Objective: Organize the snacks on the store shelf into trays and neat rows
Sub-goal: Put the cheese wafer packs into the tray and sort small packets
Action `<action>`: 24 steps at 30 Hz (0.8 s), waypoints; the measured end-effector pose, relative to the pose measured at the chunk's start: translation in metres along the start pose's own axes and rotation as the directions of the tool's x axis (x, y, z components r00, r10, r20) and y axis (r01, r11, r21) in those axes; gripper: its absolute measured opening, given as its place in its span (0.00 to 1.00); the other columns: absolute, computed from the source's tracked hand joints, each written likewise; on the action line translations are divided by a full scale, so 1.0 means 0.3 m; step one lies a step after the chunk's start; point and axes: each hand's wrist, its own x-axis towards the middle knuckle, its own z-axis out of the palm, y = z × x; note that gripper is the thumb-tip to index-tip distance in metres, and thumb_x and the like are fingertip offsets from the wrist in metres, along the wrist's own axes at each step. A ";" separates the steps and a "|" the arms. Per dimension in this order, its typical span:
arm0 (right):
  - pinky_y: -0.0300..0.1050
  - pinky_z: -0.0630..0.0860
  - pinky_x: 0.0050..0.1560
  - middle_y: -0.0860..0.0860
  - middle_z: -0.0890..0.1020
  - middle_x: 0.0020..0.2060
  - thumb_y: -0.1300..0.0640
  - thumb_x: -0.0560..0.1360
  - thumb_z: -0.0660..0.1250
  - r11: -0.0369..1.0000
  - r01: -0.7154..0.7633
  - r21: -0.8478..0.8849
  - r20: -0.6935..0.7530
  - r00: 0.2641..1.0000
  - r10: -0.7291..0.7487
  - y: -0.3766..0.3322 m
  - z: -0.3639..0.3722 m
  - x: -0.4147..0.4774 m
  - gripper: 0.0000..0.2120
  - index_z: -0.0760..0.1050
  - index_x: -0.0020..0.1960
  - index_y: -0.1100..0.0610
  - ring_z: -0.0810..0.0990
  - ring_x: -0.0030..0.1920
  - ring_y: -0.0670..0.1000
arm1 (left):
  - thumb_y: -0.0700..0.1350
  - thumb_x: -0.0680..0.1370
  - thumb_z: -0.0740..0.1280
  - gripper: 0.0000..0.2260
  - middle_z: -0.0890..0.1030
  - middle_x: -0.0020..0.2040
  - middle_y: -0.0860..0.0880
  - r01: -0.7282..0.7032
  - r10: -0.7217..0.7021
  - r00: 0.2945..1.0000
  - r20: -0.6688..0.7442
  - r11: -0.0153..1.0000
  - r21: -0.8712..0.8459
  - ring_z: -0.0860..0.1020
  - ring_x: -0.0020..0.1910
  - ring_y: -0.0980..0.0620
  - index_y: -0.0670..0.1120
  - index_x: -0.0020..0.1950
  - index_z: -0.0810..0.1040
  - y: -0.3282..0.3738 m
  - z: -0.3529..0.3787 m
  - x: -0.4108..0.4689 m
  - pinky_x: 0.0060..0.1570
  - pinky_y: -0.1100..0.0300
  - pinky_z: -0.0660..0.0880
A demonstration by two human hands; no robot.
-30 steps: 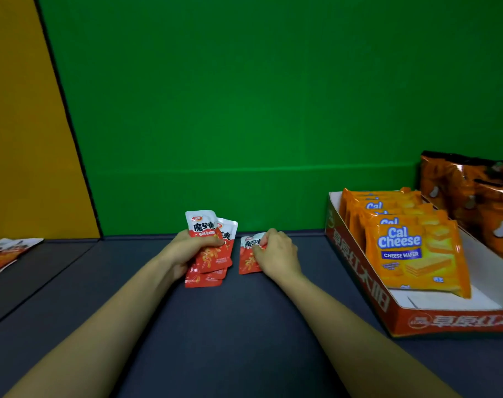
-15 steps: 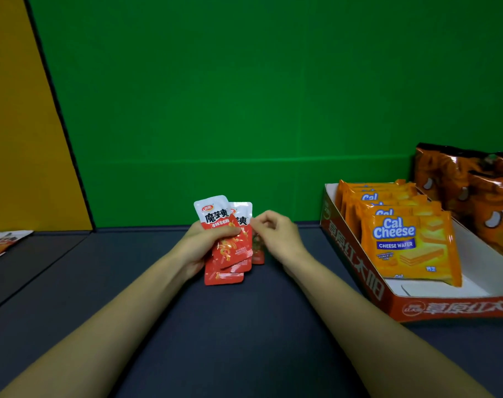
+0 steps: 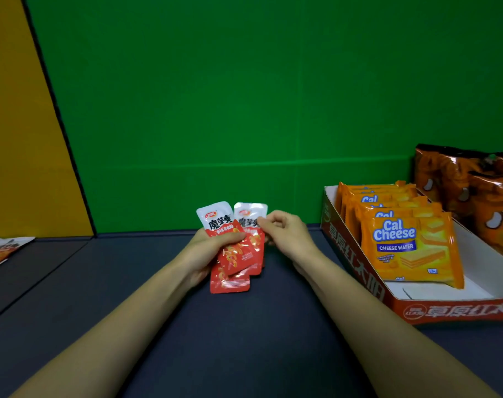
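My right hand (image 3: 287,234) has brought the stray one up off the shelf (image 3: 244,340) and now pinches it onto the red packets (image 3: 236,254) gripped in my left hand (image 3: 207,251), just above the shelf, so this bunch looks ready to lay out in a row.

- Red sachets (image 3: 239,257), middle of the frame: at least three fanned together; a thin edge at the right of the fan may be a fourth.
- Wafer packs (image 3: 411,248), right: at least four in one upright row; the rear ones overlap too much to count surely.
- Tray (image 3: 359,262), right: one.
- Orange-brown bags (image 3: 460,182), far right: about three, cut off by the frame edge.
- Flat packets (image 3: 0,251), left edge: perhaps two, count unclear.
- Hands: two, left hand (image 3: 207,251) and right hand (image 3: 287,234).
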 end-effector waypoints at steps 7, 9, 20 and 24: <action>0.48 0.75 0.49 0.57 0.82 0.47 0.54 0.79 0.58 0.968 -0.153 -0.198 -0.289 0.953 0.092 0.035 -0.126 0.048 0.11 0.75 0.44 0.58 0.81 0.49 0.57 | 0.35 0.73 0.68 0.09 0.82 0.43 0.43 0.043 -0.042 0.984 -0.170 0.999 0.004 0.81 0.36 0.50 0.41 0.52 0.77 0.019 -0.073 0.023 0.32 0.61 0.79; 0.45 0.74 0.49 0.58 0.82 0.48 0.55 0.80 0.58 0.916 -0.202 -0.348 -0.296 0.950 0.097 0.046 -0.129 0.040 0.14 0.78 0.50 0.62 0.81 0.51 0.57 | 0.35 0.73 0.69 0.09 0.82 0.40 0.44 0.058 -0.055 0.982 -0.179 0.998 0.011 0.81 0.31 0.52 0.41 0.52 0.77 0.020 -0.082 0.021 0.28 0.63 0.78; 0.44 0.67 0.44 0.57 0.80 0.53 0.50 0.78 0.57 0.664 -0.346 -0.663 -0.321 0.932 0.166 0.079 -0.075 0.042 0.17 0.78 0.53 0.61 0.78 0.54 0.59 | 0.34 0.70 0.71 0.10 0.84 0.31 0.49 0.067 -0.067 0.995 -0.078 0.998 0.000 0.82 0.28 0.53 0.45 0.48 0.80 0.014 -0.058 0.010 0.27 0.63 0.78; 0.44 0.67 0.45 0.59 0.79 0.55 0.52 0.79 0.56 0.603 -0.295 -0.741 -0.282 0.952 0.119 0.067 -0.070 0.030 0.16 0.76 0.55 0.63 0.77 0.56 0.59 | 0.34 0.69 0.72 0.11 0.84 0.32 0.48 0.070 -0.069 0.995 -0.070 0.998 0.011 0.82 0.28 0.53 0.44 0.50 0.80 0.014 -0.057 0.011 0.27 0.63 0.78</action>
